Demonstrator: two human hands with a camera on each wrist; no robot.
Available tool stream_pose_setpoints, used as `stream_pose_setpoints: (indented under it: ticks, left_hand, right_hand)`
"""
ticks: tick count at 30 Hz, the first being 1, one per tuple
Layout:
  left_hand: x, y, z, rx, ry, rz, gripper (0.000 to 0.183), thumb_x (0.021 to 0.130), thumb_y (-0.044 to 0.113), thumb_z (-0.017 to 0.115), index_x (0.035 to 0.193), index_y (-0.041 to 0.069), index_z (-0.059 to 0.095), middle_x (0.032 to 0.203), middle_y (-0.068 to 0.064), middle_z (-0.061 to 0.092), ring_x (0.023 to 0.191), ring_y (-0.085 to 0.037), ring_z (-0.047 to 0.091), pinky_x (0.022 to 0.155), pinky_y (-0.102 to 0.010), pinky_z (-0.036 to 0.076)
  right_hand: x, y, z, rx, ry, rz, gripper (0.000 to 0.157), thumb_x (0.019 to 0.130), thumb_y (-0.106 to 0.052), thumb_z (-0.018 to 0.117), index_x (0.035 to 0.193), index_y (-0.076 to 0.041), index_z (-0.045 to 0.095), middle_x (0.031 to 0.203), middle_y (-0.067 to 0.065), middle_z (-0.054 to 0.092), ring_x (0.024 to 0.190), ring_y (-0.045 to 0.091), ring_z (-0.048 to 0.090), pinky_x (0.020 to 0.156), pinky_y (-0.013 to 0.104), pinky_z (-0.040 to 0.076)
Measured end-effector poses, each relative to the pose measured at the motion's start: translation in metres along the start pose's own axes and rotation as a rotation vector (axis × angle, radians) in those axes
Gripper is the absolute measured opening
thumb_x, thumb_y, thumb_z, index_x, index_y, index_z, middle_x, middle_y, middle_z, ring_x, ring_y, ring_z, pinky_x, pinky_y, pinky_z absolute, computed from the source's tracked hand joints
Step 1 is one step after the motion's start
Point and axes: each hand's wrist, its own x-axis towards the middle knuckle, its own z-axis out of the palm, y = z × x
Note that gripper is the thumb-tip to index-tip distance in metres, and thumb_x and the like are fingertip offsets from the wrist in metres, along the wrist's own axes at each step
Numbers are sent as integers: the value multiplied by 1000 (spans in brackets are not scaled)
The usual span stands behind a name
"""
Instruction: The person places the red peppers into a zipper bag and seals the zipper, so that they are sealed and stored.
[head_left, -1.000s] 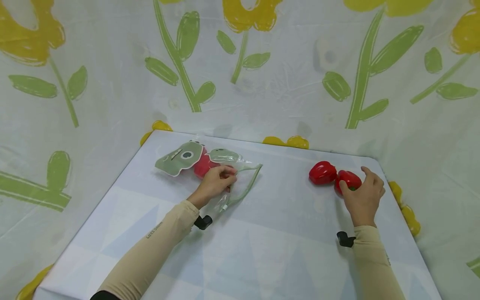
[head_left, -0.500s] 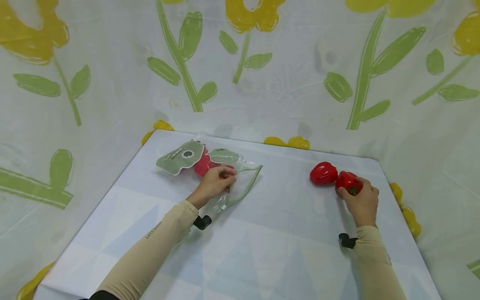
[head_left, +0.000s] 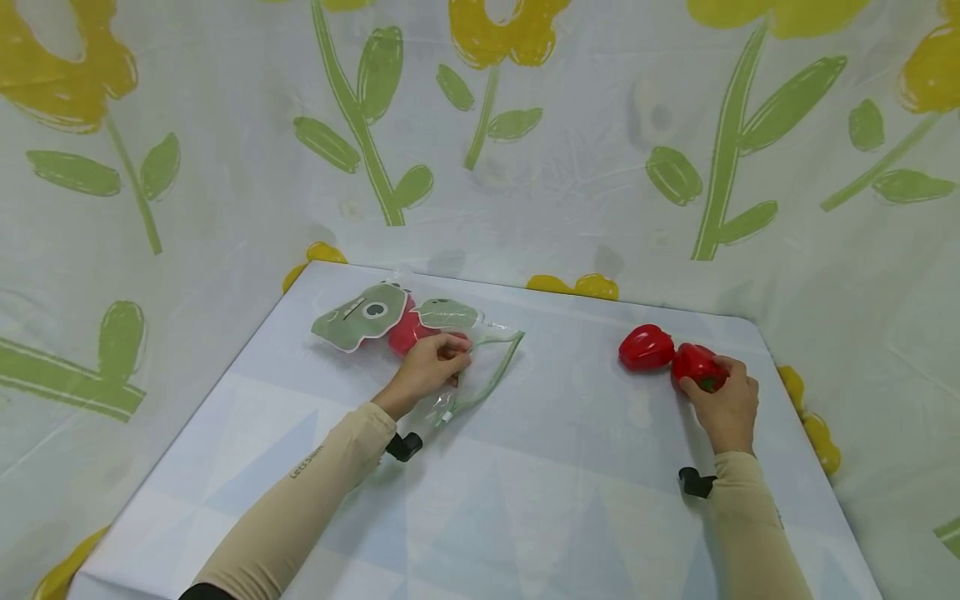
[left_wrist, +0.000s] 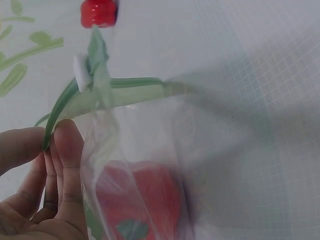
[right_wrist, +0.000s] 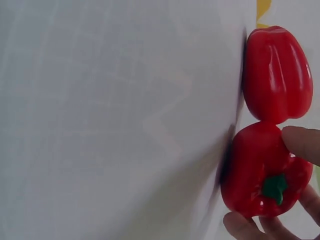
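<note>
My left hand (head_left: pixel 431 367) pinches the green zip edge (left_wrist: pixel 62 102) of a clear plastic bag (head_left: pixel 491 350), whose mouth gapes toward the right. Green cartoon shapes are printed on the bag. Inside it lies a red bell pepper (left_wrist: pixel 137 200) with a green stem. At the right of the table my right hand (head_left: pixel 723 404) holds another red bell pepper (right_wrist: pixel 267 170), thumb on one side and fingers on the other, its green stem turned toward the wrist. A further red bell pepper (head_left: pixel 647 347) lies to its left, touching it in the right wrist view.
A white zip slider (left_wrist: pixel 81 73) sits on the bag's edge. The pale table (head_left: pixel 525 500) has a blue triangle pattern. Behind it hangs a flower-printed curtain (head_left: pixel 570 167). Both wrists carry small black cameras (head_left: pixel 405 447).
My right hand has moved in a little from the right, and its spread fingers have closed round the right-hand bell pepper. The left hand and bag stay in place.
</note>
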Motion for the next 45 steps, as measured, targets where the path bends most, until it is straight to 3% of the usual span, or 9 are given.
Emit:
stream_pose_setpoints:
  ticks: [9, 13, 18, 22, 28, 45]
  left_hand:
    - [-1, 0, 1, 3, 10, -15, 31, 96, 15, 71, 125, 5, 67, 101, -9, 65, 80, -24, 62, 71, -28, 58]
    - [0, 0, 2, 19, 17, 4, 30, 96, 14, 71, 124, 4, 67, 101, -9, 65, 79, -23, 61, 70, -27, 58]
    - [0, 1, 1, 28, 20, 12, 28, 96, 14, 71, 122, 5, 68, 101, -9, 66, 79, -22, 61, 71, -27, 58]
    - [0, 4, 1, 23, 21, 14, 30, 96, 15, 70, 124, 4, 67, 103, -9, 66, 82, -23, 62, 72, -29, 58]
    - [-1, 6, 0, 20, 20, 12, 31, 97, 15, 69, 125, 3, 67, 103, -10, 66, 83, -25, 62, 74, -30, 58]
    - [3, 3, 0, 11, 29, 21, 28, 97, 19, 70, 122, 7, 69, 106, -9, 67, 83, -25, 63, 75, -31, 59]
  right_hand:
    - [2, 9, -3, 85, 46, 31, 73, 99, -27, 64, 158, -7, 25, 157, 26, 30, 143, 44, 29, 107, 59, 41]
    - [-1, 12, -4, 155, 96, 68, 72, 99, -32, 64, 158, -11, 28, 159, 19, 33, 139, 38, 36, 108, 52, 44]
    - [-6, 10, -5, 325, 194, 124, 75, 96, -36, 68, 158, -23, 27, 162, 6, 31, 141, 28, 36, 110, 39, 43]
    - [-10, 2, -6, 485, 245, 123, 77, 94, -38, 72, 156, -28, 27, 162, 0, 29, 145, 22, 35, 112, 36, 40]
    - [-20, -13, -5, 591, 251, 37, 76, 89, -39, 77, 152, -30, 33, 158, -5, 35, 142, 18, 38, 109, 36, 43]
    - [-61, -51, 32, 537, 54, -336, 76, 87, -28, 81, 150, -18, 40, 149, 1, 45, 130, 24, 49, 96, 26, 51]
